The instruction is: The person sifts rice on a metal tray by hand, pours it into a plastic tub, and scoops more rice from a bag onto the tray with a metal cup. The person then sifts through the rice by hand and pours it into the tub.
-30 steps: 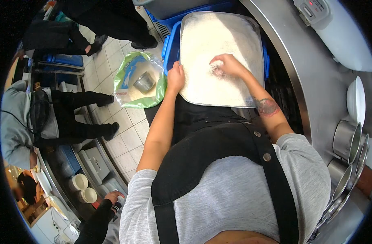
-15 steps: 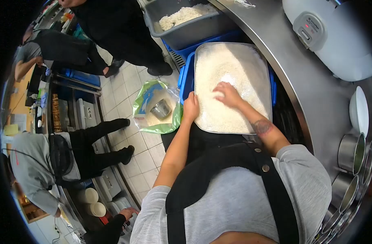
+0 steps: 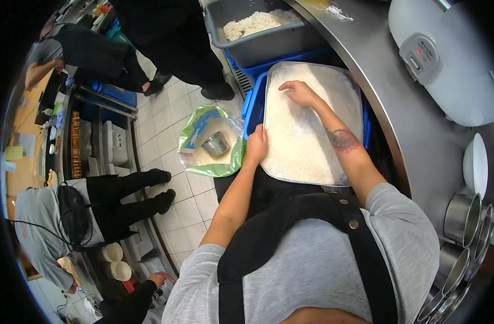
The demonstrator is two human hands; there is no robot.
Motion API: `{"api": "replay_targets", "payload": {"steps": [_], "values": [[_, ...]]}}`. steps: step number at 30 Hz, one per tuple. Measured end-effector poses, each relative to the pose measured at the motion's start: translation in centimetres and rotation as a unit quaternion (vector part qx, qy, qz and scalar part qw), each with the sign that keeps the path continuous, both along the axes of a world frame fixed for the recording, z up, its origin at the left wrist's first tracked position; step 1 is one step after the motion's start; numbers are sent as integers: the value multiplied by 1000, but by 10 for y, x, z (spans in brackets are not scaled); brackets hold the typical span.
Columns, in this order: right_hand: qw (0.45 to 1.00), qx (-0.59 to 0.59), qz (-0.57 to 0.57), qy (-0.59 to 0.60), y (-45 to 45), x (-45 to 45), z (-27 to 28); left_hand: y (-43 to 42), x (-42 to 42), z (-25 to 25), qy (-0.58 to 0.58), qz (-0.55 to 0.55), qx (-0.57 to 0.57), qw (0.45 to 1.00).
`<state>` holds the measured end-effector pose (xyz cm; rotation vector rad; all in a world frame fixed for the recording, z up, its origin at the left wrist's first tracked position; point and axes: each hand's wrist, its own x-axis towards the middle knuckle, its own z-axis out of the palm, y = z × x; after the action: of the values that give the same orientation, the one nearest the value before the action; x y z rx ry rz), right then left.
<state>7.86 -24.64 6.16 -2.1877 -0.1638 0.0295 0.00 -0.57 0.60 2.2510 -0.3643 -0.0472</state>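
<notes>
A large shallow tray (image 3: pixel 312 184) filled with raw white rice (image 3: pixel 306 148) sits in front of me over a blue bin (image 3: pixel 252 110). My left hand (image 3: pixel 257 144) is closed on the tray's left rim, the fingers partly hidden by the edge. Toward the far end of the tray, my right hand (image 3: pixel 301 93) is at the rice with fingers stretched out and apart. Whether its fingertips touch the grains I cannot tell. Left of the tray, an open green-and-clear bag (image 3: pixel 232 164) of rice stands on the floor with a metal scoop or cup (image 3: pixel 215 144) inside.
A grey tub (image 3: pixel 258 45) of white rice stands beyond the tray. On the right, a steel counter (image 3: pixel 404 156) holds a rice cooker (image 3: pixel 447 59), a white bowl (image 3: pixel 475 164) and metal pots (image 3: pixel 463 216). Several people (image 3: pixel 68 210) stand to the left on the tiled floor (image 3: pixel 185 189).
My right hand has moved from the middle of the rice toward the tray's far left part. The left hand stays on the rim. The whole view has shifted slightly.
</notes>
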Motion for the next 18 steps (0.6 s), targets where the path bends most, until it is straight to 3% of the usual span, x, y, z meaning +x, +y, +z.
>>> {"api": "replay_targets", "payload": {"steps": [3, 6, 12, 13, 16, 18], "values": [[996, -83, -2, -34, 12, 8, -38, 1, 2, -6, -1, -4, 1, 1000], [935, -270, -75, -218, 46, -43, -30, 1, 2, -8, -1, -6, 9, 1000], [978, -209, 14, -4, 58, -109, -28, 1, 1, -2, 10, -10, -4, 1000], [983, -180, 34, -13, 53, -116, -28, 1, 1, 0, 3, -8, -7, 1000], [993, -110, 32, 28, 27, -118, -24, 0, 1, -1, -11, -2, -8, 1000], [994, -42, -51, 83, 12, -115, 12, 0, 2, -3, -13, -4, -12, 1000]]}}
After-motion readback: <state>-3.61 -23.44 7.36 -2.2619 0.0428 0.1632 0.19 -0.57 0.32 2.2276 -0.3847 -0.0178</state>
